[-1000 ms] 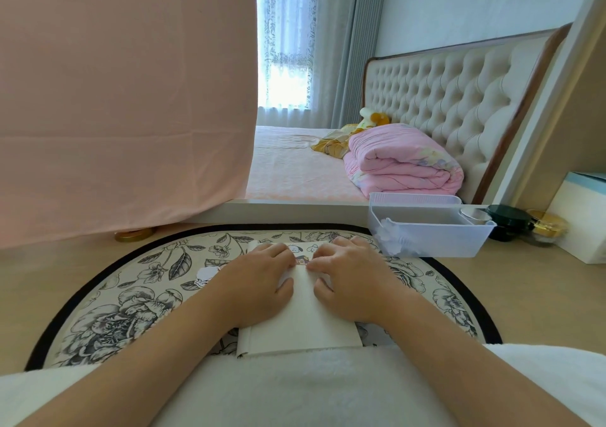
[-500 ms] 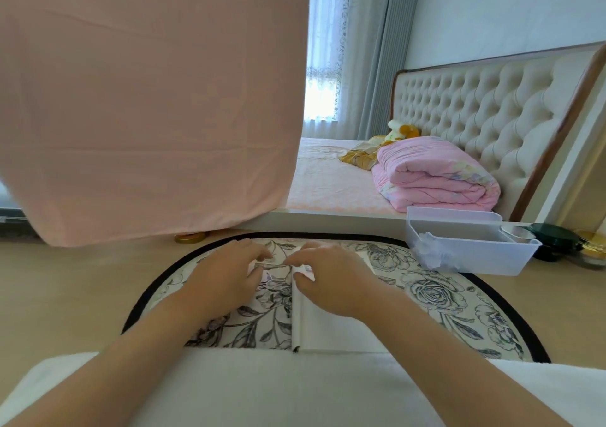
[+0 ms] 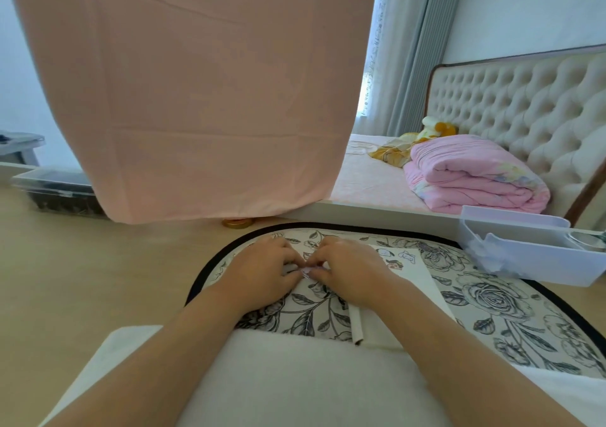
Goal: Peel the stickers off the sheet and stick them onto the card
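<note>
Head view shows your left hand (image 3: 262, 275) and right hand (image 3: 351, 270) meeting fingertip to fingertip just below the middle of the frame, over the flowered mat (image 3: 492, 302). A second ago both palms lay flat on a closed white card in front of you; half a second ago that card sat under your right hand only, and your left had moved off it onto the mat. Now the card (image 3: 423, 282) lies open to the right of centre, under and beyond your right wrist, with a few small stickers (image 3: 396, 260) already on its upper part. Between your fingertips there is a small pale scrap (image 3: 306, 270), probably the sticker sheet or one sticker lifting off it; it is too small to say which. Both sets of fingers are curled inward and nearly closed, pinching at that scrap, though which hand truly has hold of it you cannot tell from here. So you have gone from pressing the card to picking at the sheet: most likely the peeling step for the next sticker. The camera has also swung left, so the white bin (image 3: 524, 256) now sits at the right edge. Keep the card's bare lower half free for the next placement.
</note>
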{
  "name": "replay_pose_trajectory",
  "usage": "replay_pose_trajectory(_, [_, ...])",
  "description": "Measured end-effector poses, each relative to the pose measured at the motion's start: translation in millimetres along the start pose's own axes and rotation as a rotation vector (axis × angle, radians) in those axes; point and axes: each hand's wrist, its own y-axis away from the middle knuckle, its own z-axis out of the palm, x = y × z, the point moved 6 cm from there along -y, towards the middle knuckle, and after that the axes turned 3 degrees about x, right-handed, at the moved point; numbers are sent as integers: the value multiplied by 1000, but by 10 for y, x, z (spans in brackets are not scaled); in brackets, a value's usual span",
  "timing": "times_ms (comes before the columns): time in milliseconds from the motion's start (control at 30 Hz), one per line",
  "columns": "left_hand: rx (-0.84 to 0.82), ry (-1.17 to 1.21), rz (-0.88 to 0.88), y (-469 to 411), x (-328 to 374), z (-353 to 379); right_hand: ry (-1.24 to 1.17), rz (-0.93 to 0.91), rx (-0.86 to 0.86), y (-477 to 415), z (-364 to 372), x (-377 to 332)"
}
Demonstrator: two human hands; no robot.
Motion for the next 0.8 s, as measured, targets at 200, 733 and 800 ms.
replay_pose_trajectory(200, [27,42,-32,6,-14,6,-46,-25,132,61,-35,7])
replay_pose_trajectory(733, [74,226,-97,22,52,-57,-576,223,181,123,-95,202])
replay_pose_trajectory(800, [101,330,-107,34,106,-88,-696,238,250,139,-198,233])
